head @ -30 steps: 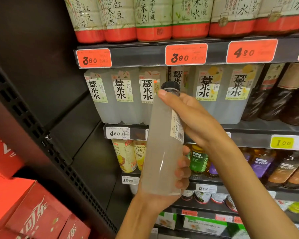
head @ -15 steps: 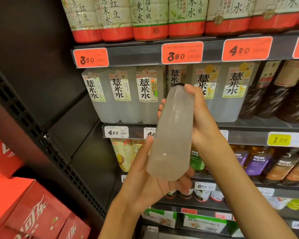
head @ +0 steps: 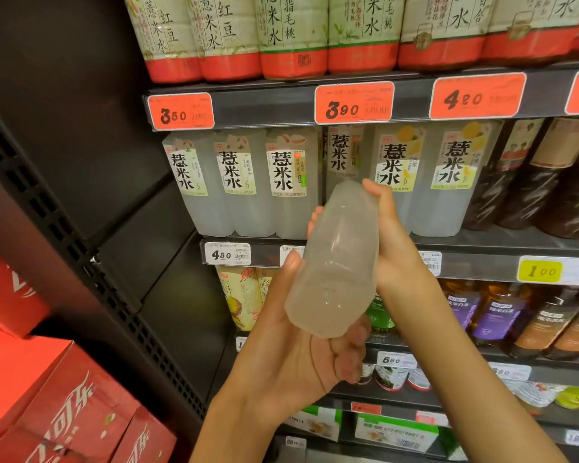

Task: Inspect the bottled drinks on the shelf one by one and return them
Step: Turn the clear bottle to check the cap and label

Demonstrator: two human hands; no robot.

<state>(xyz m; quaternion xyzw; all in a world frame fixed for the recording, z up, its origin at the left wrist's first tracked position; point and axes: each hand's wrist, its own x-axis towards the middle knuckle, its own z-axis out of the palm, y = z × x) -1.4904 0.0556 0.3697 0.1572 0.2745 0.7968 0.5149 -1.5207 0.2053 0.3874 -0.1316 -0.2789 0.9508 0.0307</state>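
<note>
Here, nearest to me, my left hand cups the lower end of the cloudy bottle, thumb up along its left side and fingers curled under its base, so that grip is clamped on the bottle. Just above, my right hand holds the upper end, thumb over the top edge and fingertips showing behind the bottle's left side; that grip is closed on it too. The bottle is tilted, its plain side toward me, and I cannot see its cap. It is held in the air in front of the shelf, off the shelf board. Below and left of the bottle, red cola cartons are stacked beside the dark side panel of the unit. Behind the bottle, on the shelf, stands a row of pale bottles with black characters on white labels, and I see a white price tag on the rail under them. Right of the held bottle are dark brown bottles and, lower, a yellow tag. Above the bottle, orange price tags line the upper rail, with red-banded bottles on top.
</note>
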